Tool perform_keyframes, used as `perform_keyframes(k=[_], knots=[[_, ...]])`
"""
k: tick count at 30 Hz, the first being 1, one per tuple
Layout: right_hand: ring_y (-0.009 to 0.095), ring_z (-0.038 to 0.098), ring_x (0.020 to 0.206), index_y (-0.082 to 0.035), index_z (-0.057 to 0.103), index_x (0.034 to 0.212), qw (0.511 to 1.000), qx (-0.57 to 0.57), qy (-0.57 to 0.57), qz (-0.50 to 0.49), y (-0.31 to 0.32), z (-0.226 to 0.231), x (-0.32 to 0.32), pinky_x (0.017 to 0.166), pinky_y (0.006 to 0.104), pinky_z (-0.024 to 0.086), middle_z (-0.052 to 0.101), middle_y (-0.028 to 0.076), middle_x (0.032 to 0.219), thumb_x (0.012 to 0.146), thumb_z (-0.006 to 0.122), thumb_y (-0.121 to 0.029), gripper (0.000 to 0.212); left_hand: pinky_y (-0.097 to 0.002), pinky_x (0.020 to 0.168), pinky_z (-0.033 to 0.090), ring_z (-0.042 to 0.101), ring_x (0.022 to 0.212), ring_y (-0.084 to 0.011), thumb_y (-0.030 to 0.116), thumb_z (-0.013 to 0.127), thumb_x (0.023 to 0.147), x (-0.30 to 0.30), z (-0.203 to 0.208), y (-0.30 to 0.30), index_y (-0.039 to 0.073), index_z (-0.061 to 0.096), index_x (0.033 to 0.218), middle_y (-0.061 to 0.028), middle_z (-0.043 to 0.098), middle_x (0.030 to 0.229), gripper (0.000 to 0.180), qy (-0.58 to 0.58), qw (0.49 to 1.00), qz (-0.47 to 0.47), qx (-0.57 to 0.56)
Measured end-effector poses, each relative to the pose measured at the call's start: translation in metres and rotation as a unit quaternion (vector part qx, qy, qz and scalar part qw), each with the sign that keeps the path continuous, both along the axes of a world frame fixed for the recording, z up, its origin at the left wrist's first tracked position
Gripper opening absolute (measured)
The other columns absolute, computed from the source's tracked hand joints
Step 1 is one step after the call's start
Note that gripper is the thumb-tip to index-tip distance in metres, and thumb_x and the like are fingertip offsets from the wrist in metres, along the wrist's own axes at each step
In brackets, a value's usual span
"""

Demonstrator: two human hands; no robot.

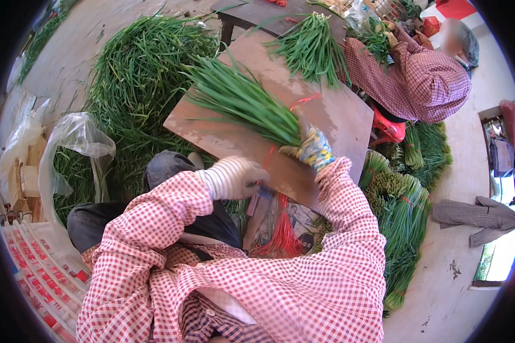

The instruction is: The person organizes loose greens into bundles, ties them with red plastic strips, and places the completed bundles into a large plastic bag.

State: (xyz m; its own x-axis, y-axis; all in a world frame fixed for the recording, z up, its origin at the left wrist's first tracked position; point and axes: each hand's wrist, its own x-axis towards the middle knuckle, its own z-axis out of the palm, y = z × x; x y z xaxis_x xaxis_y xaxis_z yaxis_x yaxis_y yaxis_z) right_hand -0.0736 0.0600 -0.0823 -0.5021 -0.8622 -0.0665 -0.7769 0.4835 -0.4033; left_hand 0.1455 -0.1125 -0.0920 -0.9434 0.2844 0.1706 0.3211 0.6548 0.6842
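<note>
My right hand (315,150), in a blue-and-yellow patterned glove, is closed round the stem end of a bunch of garlic chives (240,106). The leaves point to the far left across a brown board table (337,123). A red string (304,101) sticks up beside the stems. At the near edge of the board, my left hand (233,178), in a striped white glove, has its fingers curled on another red string (269,155); the fingertips are partly blurred. Below the board hangs a bundle of red strings (283,231).
A tall heap of loose chives (149,74) lies left of the board. Another bunch (312,48) rests on its far corner. Tied bundles (406,228) are stacked at the right. A co-worker (418,80) sits at the far right, holding greens. A clear plastic bag (80,137) stands at the left.
</note>
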Motion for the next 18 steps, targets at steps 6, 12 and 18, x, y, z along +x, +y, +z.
perform_keyframes(k=[6, 12, 18], knots=[[0.042, 0.05, 0.124, -0.009, 0.021, 0.151, 0.996, 0.065, 0.022, -0.049, -0.008, 0.002, -0.005, 0.104, 0.0452, 0.041, 0.053, 0.025, 0.133, 0.062, 0.086, -0.048, 0.117, -0.0514, 0.103, 0.039, 0.052, 0.121, -0.0318, 0.019, 0.069, 0.074, 0.001, -0.022, 0.018, 0.015, 0.059, 0.117, -0.0077, 0.058, 0.121, 0.044, 0.089, 0.982, -0.034, -0.164], [0.044, 0.045, 0.127, -0.008, 0.024, 0.15, 0.995, 0.038, 0.086, 0.023, 0.002, -0.001, -0.006, 0.107, 0.0461, 0.038, 0.049, 0.024, 0.138, 0.063, 0.084, -0.05, 0.114, -0.0525, 0.117, 0.02, 0.033, 0.141, -0.0317, 0.038, 0.078, 0.07, -0.064, 0.026, 0.013, 0.014, 0.04, 0.145, -0.0123, 0.04, 0.148, 0.088, 0.206, 0.96, 0.043, -0.183], [0.039, 0.044, 0.132, -0.007, 0.033, 0.148, 0.987, -0.114, -0.112, 0.029, 0.038, 0.002, -0.024, 0.109, 0.0443, 0.037, 0.047, 0.023, 0.14, 0.062, 0.09, -0.036, 0.107, -0.0504, 0.12, 0.011, 0.022, 0.146, -0.0304, 0.061, 0.085, 0.051, -0.138, 0.011, -0.018, 0.011, 0.025, 0.151, -0.0136, 0.03, 0.154, 0.128, -0.079, 0.948, 0.092, -0.294]])
